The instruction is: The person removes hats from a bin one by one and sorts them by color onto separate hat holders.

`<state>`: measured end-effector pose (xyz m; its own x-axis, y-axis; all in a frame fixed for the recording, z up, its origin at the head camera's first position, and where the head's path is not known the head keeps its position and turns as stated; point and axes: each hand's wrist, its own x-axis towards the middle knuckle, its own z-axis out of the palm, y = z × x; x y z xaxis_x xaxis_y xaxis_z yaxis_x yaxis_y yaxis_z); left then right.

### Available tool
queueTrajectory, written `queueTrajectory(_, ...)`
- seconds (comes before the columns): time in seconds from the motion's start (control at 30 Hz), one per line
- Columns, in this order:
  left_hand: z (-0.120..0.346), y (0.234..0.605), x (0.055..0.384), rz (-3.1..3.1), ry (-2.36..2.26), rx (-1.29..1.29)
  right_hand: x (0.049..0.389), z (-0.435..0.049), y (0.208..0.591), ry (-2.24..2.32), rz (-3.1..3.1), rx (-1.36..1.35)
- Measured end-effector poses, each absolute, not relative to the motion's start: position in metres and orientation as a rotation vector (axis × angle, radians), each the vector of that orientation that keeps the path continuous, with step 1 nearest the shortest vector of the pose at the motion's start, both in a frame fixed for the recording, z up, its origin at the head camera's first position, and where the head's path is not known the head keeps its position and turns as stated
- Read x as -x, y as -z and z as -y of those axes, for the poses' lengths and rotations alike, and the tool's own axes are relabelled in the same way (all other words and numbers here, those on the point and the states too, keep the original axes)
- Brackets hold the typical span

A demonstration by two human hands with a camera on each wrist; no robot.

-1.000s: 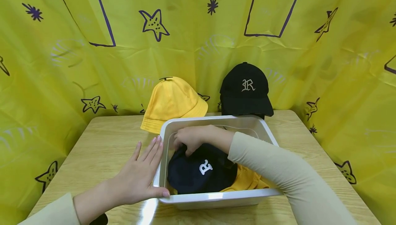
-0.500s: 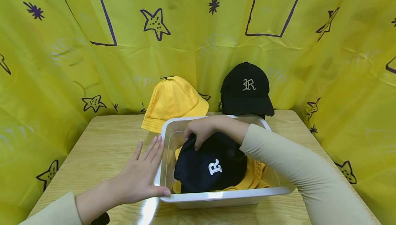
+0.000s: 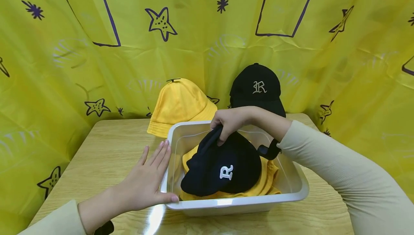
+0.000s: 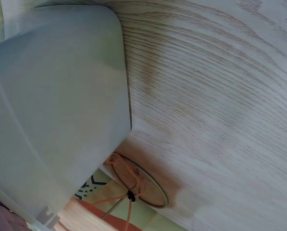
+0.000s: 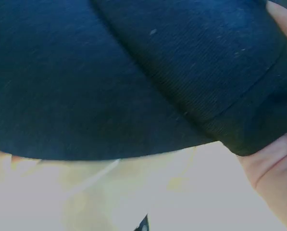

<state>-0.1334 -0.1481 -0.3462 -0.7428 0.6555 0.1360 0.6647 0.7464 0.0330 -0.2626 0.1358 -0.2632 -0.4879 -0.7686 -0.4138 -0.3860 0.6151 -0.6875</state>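
My right hand [image 3: 231, 121] pinches the edge of a dark navy baseball cap [image 3: 245, 170] with a white letter R. The cap hangs tilted inside a white plastic bin [image 3: 252, 202], over folded yellow cloth [image 3: 270, 177]. In the right wrist view, the cap's dark fabric [image 5: 109, 86] fills most of the picture, with part of the hand [image 5: 278, 163] at the right edge. My left hand [image 3: 143, 183] rests on the bin's near left corner, fingers straight along the left rim and thumb on the front rim. The bin's outer wall [image 4: 61, 96] shows in the left wrist view.
Behind the bin stand a yellow bucket hat [image 3: 181, 102] and a black cap [image 3: 257, 84] with a grey R. A wood-grain table [image 3: 119, 148] holds everything, backed by a yellow patterned curtain [image 3: 194, 55]. Orange cords [image 4: 129, 178] with a ring lie near the table edge.
My right hand has lifted the navy cap's edge up and to the right, tilting the cap and baring more yellow cloth beneath. The left hand stays on the bin's rim.
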Motion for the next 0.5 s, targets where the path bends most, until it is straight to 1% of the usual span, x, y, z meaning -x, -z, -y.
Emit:
queueTrajectory(0.23,0.147,0.341,0.132,2.796,0.180,1.051,0.259,-0.163,0.249,0.919,-2.138,0.904)
queueTrajectory(0.5,0.145,0.335,0.140,2.315,0.396,1.108,0.256,-0.191,0.238,1.283,-2.113,0.878)
